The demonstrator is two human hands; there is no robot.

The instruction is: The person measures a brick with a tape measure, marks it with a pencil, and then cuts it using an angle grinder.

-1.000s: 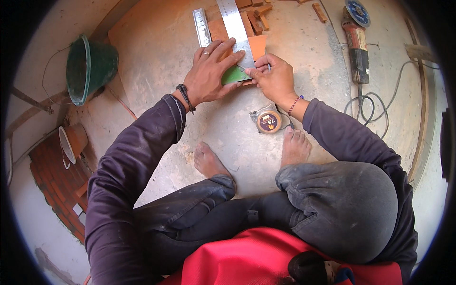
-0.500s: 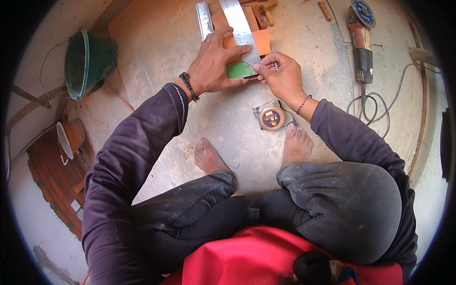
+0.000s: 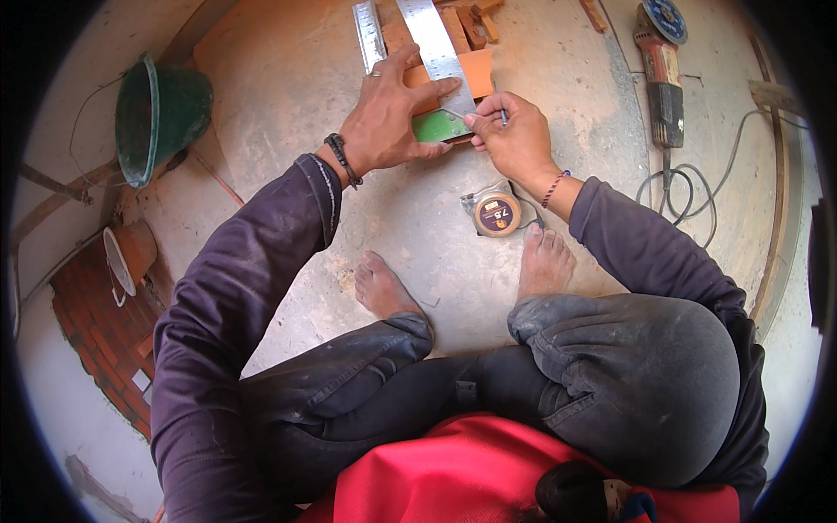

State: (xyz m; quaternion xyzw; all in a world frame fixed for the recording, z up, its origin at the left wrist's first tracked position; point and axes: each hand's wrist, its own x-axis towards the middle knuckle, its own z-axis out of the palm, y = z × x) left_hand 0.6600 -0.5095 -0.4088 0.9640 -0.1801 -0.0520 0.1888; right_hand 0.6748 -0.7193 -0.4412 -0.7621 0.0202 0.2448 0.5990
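Observation:
My left hand [image 3: 392, 118] spreads over a steel square, its fingers and thumb pressing the long silver blade [image 3: 429, 35] and green stock [image 3: 433, 128] against an orange tile [image 3: 475, 68]. Just right of the blade, my right hand [image 3: 514, 139] pinches a slim grey pen-like marker [image 3: 503, 114]; its tip is too small to make out. A silver bar [image 3: 368, 35] lies left of the blade, and reddish tile pieces [image 3: 475, 26] sit under and behind it. Below my right hand, a tape measure [image 3: 497, 214] rests on the concrete floor beside my right foot.
An angle grinder [image 3: 664, 105] with a blue disc lies at the right, its cable [image 3: 706, 205] looped below. A green bucket [image 3: 174, 118] stands at left, an orange pot [image 3: 131, 257] below it. Wood strips [image 3: 770, 174] run along the right side.
Both hands have shifted slightly rightward relative to the floor, keeping much the same grips. My left fingers have adjusted on the blade. The whole view has moved slightly.

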